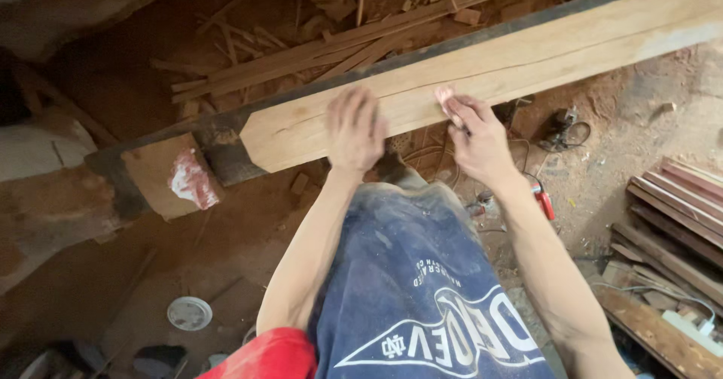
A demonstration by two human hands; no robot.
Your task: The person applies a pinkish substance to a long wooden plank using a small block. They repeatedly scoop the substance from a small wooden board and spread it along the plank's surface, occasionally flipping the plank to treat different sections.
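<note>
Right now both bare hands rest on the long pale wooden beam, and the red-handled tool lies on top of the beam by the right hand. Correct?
Not quite. In the head view the left hand and right hand do rest on the long pale wooden beam, but the red-handled tool lies on the dirt floor below, not on the beam.

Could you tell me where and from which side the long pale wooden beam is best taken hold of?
Probably the grip belongs on the wooden beam mid-length, from above and the near side, where the left hand lies flat and the right hand presses. Its broad flat face slopes across the view, and its angled end overhangs unsupported.
</note>
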